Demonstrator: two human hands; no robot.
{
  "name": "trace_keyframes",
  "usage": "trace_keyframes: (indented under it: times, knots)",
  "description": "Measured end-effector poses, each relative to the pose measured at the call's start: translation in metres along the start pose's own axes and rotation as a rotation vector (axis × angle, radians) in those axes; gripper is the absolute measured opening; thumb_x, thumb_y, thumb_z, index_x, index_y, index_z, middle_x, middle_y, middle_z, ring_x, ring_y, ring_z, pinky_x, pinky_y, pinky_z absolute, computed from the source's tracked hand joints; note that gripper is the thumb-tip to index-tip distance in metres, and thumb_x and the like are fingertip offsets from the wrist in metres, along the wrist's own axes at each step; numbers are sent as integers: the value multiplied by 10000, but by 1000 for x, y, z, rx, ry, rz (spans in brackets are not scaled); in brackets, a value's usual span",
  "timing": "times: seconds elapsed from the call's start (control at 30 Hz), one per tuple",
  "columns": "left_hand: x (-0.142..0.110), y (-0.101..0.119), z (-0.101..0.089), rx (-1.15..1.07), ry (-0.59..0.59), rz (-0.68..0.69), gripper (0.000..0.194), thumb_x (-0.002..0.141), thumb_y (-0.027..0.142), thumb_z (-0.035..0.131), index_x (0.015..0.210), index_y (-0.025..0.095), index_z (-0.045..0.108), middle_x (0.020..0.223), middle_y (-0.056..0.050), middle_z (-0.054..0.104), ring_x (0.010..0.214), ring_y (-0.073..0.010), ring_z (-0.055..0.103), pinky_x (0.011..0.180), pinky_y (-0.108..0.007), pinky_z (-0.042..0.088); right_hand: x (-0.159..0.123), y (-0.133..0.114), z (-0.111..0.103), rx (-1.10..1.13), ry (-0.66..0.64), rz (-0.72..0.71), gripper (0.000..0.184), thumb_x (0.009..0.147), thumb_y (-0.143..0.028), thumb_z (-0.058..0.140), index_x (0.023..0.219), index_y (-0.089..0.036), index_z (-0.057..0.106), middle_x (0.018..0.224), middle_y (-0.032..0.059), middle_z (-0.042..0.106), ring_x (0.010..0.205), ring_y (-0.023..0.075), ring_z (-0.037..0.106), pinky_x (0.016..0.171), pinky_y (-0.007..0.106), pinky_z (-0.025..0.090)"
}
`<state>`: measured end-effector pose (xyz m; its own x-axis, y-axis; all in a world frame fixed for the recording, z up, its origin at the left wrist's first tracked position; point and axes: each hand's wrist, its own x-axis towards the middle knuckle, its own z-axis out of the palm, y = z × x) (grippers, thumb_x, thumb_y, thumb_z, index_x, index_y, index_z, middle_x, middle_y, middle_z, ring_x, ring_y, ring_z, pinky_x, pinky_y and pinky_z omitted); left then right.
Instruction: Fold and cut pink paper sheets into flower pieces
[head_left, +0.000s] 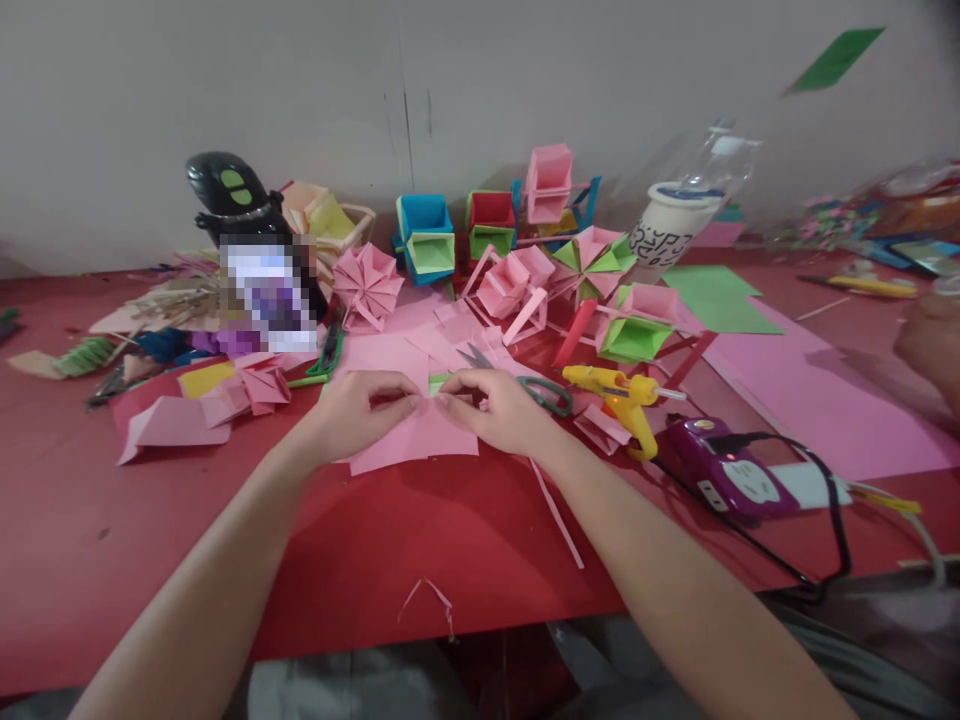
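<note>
Left hand (371, 405) and right hand (491, 405) nearly meet above the red counter (352, 560), each grip pinched on pink paper (405, 445)!

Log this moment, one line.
left hand: over pink paper; right hand: over pink paper, by scissors; holds: unclear; glue gun: right of right hand

pale grey wall (300, 80) facing you, thin dark vertical line (408, 125) slightly left of centre, red tabletop (390, 540) stretching from wall toward you, dull soft light, dimmer space below its near edge
</note>
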<state>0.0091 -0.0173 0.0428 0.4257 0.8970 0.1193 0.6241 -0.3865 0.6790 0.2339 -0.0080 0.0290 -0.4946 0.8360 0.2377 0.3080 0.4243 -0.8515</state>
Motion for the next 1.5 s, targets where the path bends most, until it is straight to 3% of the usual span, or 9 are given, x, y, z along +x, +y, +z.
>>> trace_keyframes:
  times: [0.17,0.33,0.57,0.83,1.1,1.23,1.33,1.4,1.5]
  knots:
    - [0,0,2,98,131,100,151,899,260,604,928,223,747,987,-24,775,939,-201,694,879,-326,500,0,2,0,-79,36,-64,135,896,-208,606,796,-153,677,694,-15,594,639,106,493,599,244,372]
    - [0,10,9,103,181,164,116,885,221,606,882,217,721,918,-17,759,900,-195,682,839,-326,502,-1,2,6,-147,74,-182,111,886,-165,619,804,-156,693,749,2,654,686,112,551,658,240,406]
    - [0,14,9,127,169,77,96,819,202,579,802,209,673,849,-7,727,825,-186,650,773,-317,479,-2,1,7,-178,72,-264,130,929,-205,629,828,-165,702,775,10,661,707,119,570,670,244,421]
    - [-2,6,-4,122,125,43,34,755,199,556,726,204,573,772,9,651,762,-160,585,749,-309,438,-1,-2,-3,-196,166,-297,106,929,-181,640,863,-169,722,847,28,726,758,134,640,711,252,476]
    - [-4,-16,-25,230,94,-53,56,743,249,552,702,212,547,735,11,640,724,-174,576,696,-322,412,-1,-1,-24,-221,284,-259,111,909,-176,631,839,-186,717,848,32,747,781,165,681,724,284,507]
    - [-7,-30,-35,327,195,-121,71,738,259,579,687,215,557,711,-3,628,680,-187,564,642,-326,387,-3,0,-36,-183,437,-224,93,889,-195,649,830,-198,721,825,18,745,772,173,681,716,288,519]
    - [-5,-30,-34,162,335,-112,122,829,323,580,807,211,625,842,-41,684,777,-213,624,701,-340,454,-3,0,-38,-131,482,-187,91,882,-217,665,819,-201,729,799,6,740,743,164,669,698,280,516]
    - [-2,-23,-29,-80,423,-74,280,931,401,512,1096,216,641,1092,-82,709,999,-243,657,845,-370,509,-2,-1,-34,-73,442,-173,87,881,-241,677,830,-205,738,811,7,747,751,162,670,693,276,514]
    - [1,-10,-18,-212,374,53,436,922,484,573,1255,204,605,1301,-124,654,1186,-271,623,971,-405,512,-1,-3,-26,32,370,-154,102,874,-270,685,822,-200,738,803,13,742,746,158,658,679,274,504]
